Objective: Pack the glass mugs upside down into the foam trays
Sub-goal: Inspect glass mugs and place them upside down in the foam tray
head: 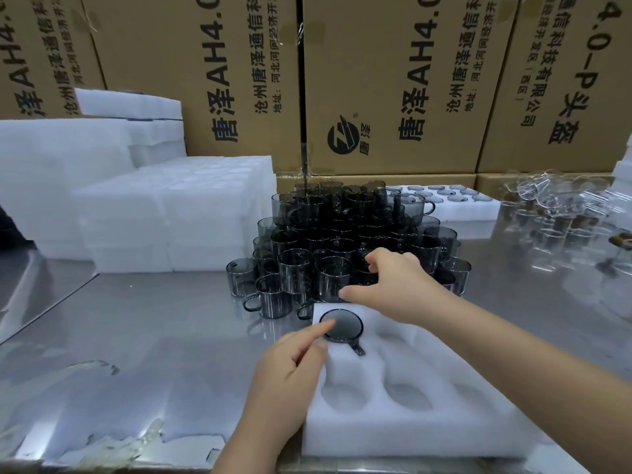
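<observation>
A white foam tray (pixel 427 429) with round pockets lies on the steel table in front of me. One smoky grey glass mug (pixel 343 326) sits upside down in its far left pocket, handle pointing toward me. My left hand (pixel 290 367) touches that mug's base with the forefinger straight. My right hand (pixel 393 285) reaches over the tray into the pile of grey mugs (pixel 335 241) behind it, fingers curled around one mug there (pixel 366 273). The other pockets near me hold nothing.
Stacks of white foam trays (pixel 171 217) stand at the left. A filled foam tray (pixel 455 203) lies behind the pile. Clear glassware (pixel 564 213) crowds the right. Cardboard boxes (pixel 393 80) wall off the back. Bare steel table (pixel 136 354) lies at my left.
</observation>
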